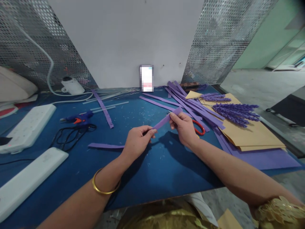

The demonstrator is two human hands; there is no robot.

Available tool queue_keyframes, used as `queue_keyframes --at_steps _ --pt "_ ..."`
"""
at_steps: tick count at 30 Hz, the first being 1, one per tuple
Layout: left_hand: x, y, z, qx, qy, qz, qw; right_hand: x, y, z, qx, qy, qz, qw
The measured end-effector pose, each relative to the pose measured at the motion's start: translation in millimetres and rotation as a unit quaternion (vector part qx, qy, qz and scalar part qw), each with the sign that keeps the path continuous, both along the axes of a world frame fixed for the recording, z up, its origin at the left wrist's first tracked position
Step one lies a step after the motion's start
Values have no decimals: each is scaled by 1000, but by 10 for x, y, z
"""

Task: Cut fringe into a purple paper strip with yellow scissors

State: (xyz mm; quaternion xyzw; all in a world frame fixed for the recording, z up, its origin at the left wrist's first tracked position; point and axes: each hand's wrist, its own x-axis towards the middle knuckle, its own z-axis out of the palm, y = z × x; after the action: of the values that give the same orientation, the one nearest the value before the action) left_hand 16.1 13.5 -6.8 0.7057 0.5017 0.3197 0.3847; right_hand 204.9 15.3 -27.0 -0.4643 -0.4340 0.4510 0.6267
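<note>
A purple paper strip (pixel 164 122) stretches between my two hands above the blue table. My left hand (pixel 138 140) pinches it near the middle, and its other part trails out to the left behind that hand. Thumb and fingers of my right hand (pixel 183 127) grip the strip near its right end. Scissors with red handles (pixel 199 128) lie just beyond my right hand, partly hidden by it. More loose purple strips (pixel 190 103) are spread behind and to the right of that hand.
A blue glue gun (pixel 79 118) with a black cord and white power strips (pixel 33 124) lie left. A phone (pixel 147 78) stands against the back panel. Purple lavender sprigs (pixel 235 113) rest on brown paper (pixel 257 136) at right. One notched purple strip (pixel 103 109) lies back left.
</note>
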Motion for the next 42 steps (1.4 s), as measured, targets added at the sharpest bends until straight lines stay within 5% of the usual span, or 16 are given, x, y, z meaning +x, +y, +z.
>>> queue_keyframes --at_steps 5,9,13,19,24,31,38,42 --pt "-1 -70 -87 172 83 -28 981 -196 -152 -38 -40 -11 85 996" --pt "-4 -104 -131 257 140 -60 954 -222 -197 -26 -39 -12 87 995" --pt "-16 -43 -94 200 123 -14 972 -83 -92 37 -11 -12 45 999" --pt "0 10 -5 41 -24 39 998 -73 -66 59 12 -18 35 999" --pt "18 -43 20 4 -35 -13 999 -219 -191 9 -14 -33 114 993" --pt "7 -18 33 -47 -41 2 998 -8 -19 -5 3 -4 25 1000" --pt "29 -46 15 -74 -77 -24 994 -184 -150 -22 -16 -13 79 997" --pt "11 -28 31 -73 -69 -14 995 -119 -115 -5 -10 4 35 999"
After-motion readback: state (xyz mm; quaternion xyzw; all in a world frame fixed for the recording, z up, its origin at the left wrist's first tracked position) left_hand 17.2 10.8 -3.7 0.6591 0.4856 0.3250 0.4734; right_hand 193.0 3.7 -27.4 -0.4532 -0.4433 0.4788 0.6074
